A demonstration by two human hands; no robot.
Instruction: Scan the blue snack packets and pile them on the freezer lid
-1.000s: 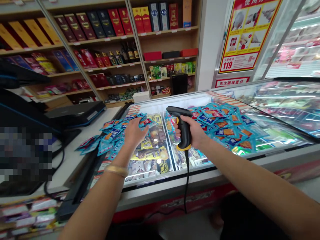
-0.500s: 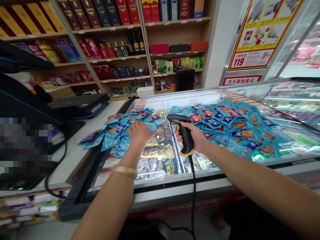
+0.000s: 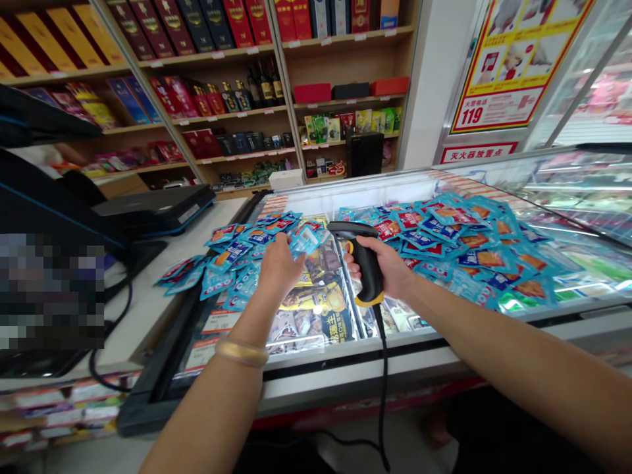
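My right hand (image 3: 390, 268) is wrapped round the handle of a black and yellow barcode scanner (image 3: 368, 271), its head turned toward the left and its cord hanging down. My left hand (image 3: 279, 268) pinches a small light-blue snack packet (image 3: 306, 241), whose pale printed back faces up toward the scanner; the fingertips are partly hidden. Beneath and left of that hand lies a loose pile of blue snack packets (image 3: 232, 255). A larger heap of similar packets (image 3: 444, 237) spreads over the glass to the right of the scanner.
The packets lie on the glass top of a chest freezer (image 3: 316, 359) with packaged goods inside. On the left counter (image 3: 168, 270) stand a dark scale-like device (image 3: 153, 207) and a monitor (image 3: 44, 191). Shelves (image 3: 345, 66) of boxes and bottles line the back. The scanner cord (image 3: 384, 382) hangs over the freezer's front.
My left hand has turned and shifted slightly; the packet at its fingers now shows its back more fully. The scanner has hardly moved.
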